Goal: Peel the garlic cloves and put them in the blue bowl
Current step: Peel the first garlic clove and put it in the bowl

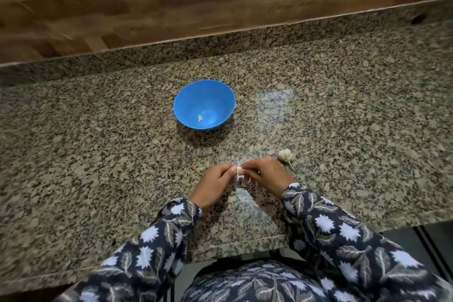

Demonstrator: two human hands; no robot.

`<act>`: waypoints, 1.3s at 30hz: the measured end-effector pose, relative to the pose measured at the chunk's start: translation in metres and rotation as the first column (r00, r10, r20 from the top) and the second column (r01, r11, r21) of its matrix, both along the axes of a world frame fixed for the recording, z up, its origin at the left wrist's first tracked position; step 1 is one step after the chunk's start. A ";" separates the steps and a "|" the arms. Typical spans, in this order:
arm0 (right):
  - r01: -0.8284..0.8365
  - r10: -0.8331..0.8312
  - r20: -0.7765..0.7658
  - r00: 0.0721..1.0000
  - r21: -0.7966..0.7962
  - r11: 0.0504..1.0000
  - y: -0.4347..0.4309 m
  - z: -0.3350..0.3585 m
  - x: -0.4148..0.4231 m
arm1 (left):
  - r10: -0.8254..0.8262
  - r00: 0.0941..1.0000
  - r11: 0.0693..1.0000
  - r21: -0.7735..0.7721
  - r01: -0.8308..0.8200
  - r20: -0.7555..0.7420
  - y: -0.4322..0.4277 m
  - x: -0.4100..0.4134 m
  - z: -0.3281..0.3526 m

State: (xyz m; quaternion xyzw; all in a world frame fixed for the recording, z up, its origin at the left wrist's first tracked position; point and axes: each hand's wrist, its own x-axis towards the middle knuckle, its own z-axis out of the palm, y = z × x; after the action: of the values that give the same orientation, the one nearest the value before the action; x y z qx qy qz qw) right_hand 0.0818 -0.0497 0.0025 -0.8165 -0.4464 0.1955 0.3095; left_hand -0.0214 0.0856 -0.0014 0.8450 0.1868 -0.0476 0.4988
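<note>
On the near side of the blue bowl (186, 95), the left hand (215, 179) and right hand (264, 176) meet, both pinching one garlic clove (239, 169), likely so one steadies it while the other picks at the skin. The garlic bulb (285, 154) waits just beside them. Nothing lies between them and the bowl, which holds a small pale piece (200, 118), perhaps a clove.

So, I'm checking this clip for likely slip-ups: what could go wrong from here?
The clove is pinched between the left hand and right hand over the counter, well short of the blue bowl; if it slips it could land on speckled granite, where pale bits may be hard to spot. The garlic bulb lies loose close beside the right hand, so a wrist move might knock it away.
</note>
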 end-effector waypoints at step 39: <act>0.413 -0.411 -0.370 0.833 -0.077 0.907 -0.016 -0.020 -0.008 | 0.515 0.848 0.466 -0.790 -0.398 -0.123 -0.007 -0.003 -0.009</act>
State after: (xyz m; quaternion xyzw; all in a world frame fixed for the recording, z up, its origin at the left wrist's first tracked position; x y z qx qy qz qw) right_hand 0.0740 -0.0660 -0.0179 -0.8391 -0.1927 0.2764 0.4270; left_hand -0.0241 0.0782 -0.0100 0.4542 0.3311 0.0664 0.8244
